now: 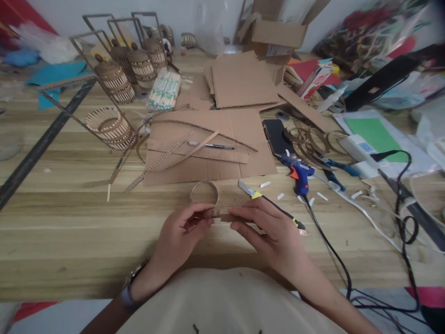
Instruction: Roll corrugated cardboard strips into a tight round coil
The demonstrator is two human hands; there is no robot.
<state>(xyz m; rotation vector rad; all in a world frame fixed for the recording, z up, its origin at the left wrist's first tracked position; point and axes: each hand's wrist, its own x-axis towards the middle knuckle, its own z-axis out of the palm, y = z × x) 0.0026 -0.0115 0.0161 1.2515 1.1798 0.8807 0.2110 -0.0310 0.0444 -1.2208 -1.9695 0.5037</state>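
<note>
My left hand [181,232] and my right hand [267,229] meet over the near part of the wooden table [69,232]. Both pinch the ends of a short strip of brown cardboard [219,213] held between them. A cardboard ring [204,190] stands just beyond my fingers. A yellow and black utility knife [264,200] lies by my right hand, its handle running under the fingers. A watch sits on my left wrist.
Flat cardboard sheets [208,144] with a pen [210,145] lie beyond the ring. A blue glue gun [299,174] with a black cable, pliers [339,167] and a phone [276,135] lie to the right. Woven lantern models [114,79] in wire frames stand back left. A cardboard box [274,32] stands at the back.
</note>
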